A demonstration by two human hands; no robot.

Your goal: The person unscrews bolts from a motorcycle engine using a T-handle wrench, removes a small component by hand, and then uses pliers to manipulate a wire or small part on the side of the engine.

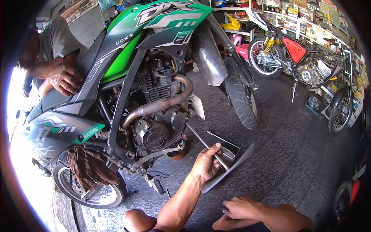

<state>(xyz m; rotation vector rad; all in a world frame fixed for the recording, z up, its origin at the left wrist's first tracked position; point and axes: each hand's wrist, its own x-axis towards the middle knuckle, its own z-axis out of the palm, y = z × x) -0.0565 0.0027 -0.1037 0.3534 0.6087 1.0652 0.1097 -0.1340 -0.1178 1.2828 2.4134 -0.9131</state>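
Note:
My left hand [206, 164] is closed around the shaft of a T-handle wrench [199, 135]. Its far tip reaches the engine [154, 133] beside a round side cover, and the wide crossbar lies toward me. Whether the tip is seated on a bolt is too small to tell. A second T-shaped tool [220, 138] shows just beyond my fingers. The engine belongs to a green and black motorcycle [119, 62] standing ahead of me. Low at the right, my right hand [240, 207] rests against my leg with its fingers curled, and no object shows in it.
Another person's hands [65, 79] rest on the motorcycle's seat. A brown rag [91, 168] hangs over the rear wheel. The foot peg [156, 185] juts out near my left knee. A partly stripped motorcycle with a red panel [294, 49] stands at the back right, before stocked shelves [297, 23].

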